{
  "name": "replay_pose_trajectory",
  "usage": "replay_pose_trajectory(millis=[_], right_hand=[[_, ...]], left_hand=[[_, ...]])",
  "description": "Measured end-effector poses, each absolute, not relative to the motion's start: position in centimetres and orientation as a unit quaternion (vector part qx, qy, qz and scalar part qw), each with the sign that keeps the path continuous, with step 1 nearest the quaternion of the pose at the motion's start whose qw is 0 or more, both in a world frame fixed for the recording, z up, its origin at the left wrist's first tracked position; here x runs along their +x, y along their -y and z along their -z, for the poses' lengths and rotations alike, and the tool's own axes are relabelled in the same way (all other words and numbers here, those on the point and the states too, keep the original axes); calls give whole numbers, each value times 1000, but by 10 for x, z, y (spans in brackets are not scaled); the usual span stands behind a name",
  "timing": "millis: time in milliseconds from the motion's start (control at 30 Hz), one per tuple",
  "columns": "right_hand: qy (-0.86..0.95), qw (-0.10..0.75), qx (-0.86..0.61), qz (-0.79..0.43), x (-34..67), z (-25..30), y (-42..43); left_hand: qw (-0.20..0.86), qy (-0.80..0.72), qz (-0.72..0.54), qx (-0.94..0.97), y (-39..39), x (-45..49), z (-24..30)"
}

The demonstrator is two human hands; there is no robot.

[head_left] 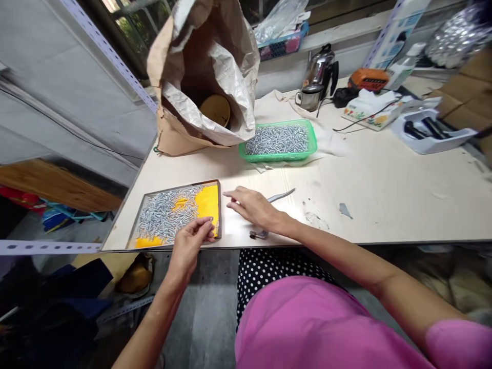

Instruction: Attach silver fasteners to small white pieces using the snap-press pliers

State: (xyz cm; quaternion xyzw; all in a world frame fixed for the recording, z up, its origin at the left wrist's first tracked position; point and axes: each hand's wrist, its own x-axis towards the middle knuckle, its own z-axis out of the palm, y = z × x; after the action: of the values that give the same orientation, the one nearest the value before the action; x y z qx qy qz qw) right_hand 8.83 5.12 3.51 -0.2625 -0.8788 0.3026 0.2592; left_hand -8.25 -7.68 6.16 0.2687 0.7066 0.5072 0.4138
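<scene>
A flat yellow tray (209, 201) with a metal rim lies at the table's near left edge, partly covered by many small silver screws (163, 215). My left hand (191, 242) grips the tray's near right corner with curled fingers. My right hand (251, 206) hovers just right of the tray, palm down, fingers stretched toward its rim and holding nothing. A pair of metal tweezers (280, 195) lies on the table under and behind my right wrist.
A green basket (312, 134) full of screws stands further back. Behind the basket's left side is an open brown paper sack (184, 66). A kettle (317, 77), an orange device (369, 79), a tissue pack (369, 110) and a white tool (430, 130) are at the back right.
</scene>
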Motion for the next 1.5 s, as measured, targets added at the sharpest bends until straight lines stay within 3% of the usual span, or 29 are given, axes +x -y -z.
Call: replay_pose_trajectory(millis=[133, 367, 1100, 1500], right_hand=[[904, 169, -330, -212, 167, -24, -31], [910, 76, -387, -132, 208, 19, -9], [920, 115, -346, -143, 212, 32, -25], [921, 128, -327, -165, 224, 22, -54]], left_hand=[[497, -698, -427, 290, 63, -46, -47], [526, -698, -333, 354, 32, -25, -11], [574, -740, -134, 324, 13, -18, -16], [603, -735, -129, 281, 11, -24, -11]])
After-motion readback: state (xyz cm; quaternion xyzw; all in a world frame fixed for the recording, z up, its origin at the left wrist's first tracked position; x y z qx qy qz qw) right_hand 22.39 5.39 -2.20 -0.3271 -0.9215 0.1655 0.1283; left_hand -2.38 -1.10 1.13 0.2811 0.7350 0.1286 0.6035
